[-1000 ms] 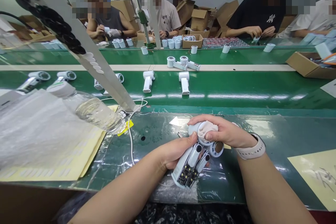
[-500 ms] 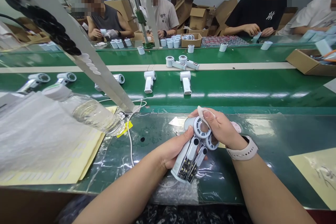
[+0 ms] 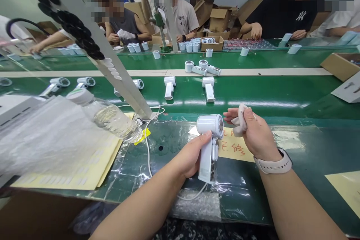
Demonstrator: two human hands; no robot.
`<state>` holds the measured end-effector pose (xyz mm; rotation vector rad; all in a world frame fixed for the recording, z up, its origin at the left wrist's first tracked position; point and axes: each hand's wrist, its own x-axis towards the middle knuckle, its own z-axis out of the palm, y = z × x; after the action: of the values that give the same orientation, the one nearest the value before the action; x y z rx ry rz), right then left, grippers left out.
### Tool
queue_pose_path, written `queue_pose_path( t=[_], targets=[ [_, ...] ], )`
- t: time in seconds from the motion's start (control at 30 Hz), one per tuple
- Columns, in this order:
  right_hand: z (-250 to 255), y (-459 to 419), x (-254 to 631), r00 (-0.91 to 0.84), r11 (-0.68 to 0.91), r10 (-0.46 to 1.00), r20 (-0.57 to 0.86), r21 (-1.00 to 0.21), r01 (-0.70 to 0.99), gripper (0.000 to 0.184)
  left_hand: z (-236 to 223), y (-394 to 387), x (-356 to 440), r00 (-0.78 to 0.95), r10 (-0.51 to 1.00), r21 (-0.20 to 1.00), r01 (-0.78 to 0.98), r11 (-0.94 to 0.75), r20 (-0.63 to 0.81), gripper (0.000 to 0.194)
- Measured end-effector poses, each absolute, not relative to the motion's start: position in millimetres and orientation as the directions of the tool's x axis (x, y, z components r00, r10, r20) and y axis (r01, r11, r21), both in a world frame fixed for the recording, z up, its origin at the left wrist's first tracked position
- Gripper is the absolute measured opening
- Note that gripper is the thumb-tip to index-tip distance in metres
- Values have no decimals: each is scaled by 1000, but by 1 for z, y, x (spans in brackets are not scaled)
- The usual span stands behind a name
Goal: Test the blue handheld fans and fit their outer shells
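My left hand [image 3: 189,157] grips the handles of white handheld fans [image 3: 209,140], held upright over the green bench mat; the round head faces right and the open handle shows circuitry. My right hand [image 3: 253,131] is just right of the fan head, fingers closed on a small white cloth [image 3: 240,122], a little apart from the fan. A white watch sits on that wrist. A yellow note with red writing [image 3: 232,146] lies on the mat below both hands.
A tilted clear bottle [image 3: 112,118] and bubble wrap on yellow sheets [image 3: 64,150] lie left. A slanted metal strip of black discs [image 3: 92,50] crosses left. More fans [image 3: 208,88] ride the green conveyor. Other people work across it beside cardboard boxes [image 3: 341,65].
My left hand has raised the fans upright and turned the head sideways. My right hand has lifted off the fan head with the cloth, baring the yellow note.
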<state>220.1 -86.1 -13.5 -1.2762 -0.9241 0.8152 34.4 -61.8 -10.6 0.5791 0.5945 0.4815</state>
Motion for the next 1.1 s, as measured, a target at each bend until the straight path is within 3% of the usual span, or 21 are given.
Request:
queue_pose_path(
  t=[0.13, 0.27, 0.37, 0.73, 1.0, 1.1],
  targets=[
    [-14, -91, 211, 375, 164, 905, 198, -979, 121, 52, -7, -65, 35, 729, 599, 658, -276, 700, -331, 40],
    [-11, -99, 194, 124, 351, 905, 407, -879, 323, 47, -9, -66, 36, 694, 623, 715, -223, 662, -360, 53],
    [-12, -99, 185, 14, 420, 878, 478, -785, 455, 45, -10, -67, 37, 702, 618, 754, -177, 633, -354, 65],
    [-1, -100, 181, 196, 326, 872, 448, -831, 450, 50, -17, -75, 36, 755, 544, 788, -60, 613, -366, 62],
    [-3, -104, 182, 38, 377, 888, 458, -772, 511, 46, -7, -69, 33, 745, 553, 721, -142, 678, -373, 64],
    [0, -104, 178, 224, 292, 859, 461, -800, 523, 41, -10, -71, 33, 760, 509, 722, -77, 688, -404, 62]
  ],
)
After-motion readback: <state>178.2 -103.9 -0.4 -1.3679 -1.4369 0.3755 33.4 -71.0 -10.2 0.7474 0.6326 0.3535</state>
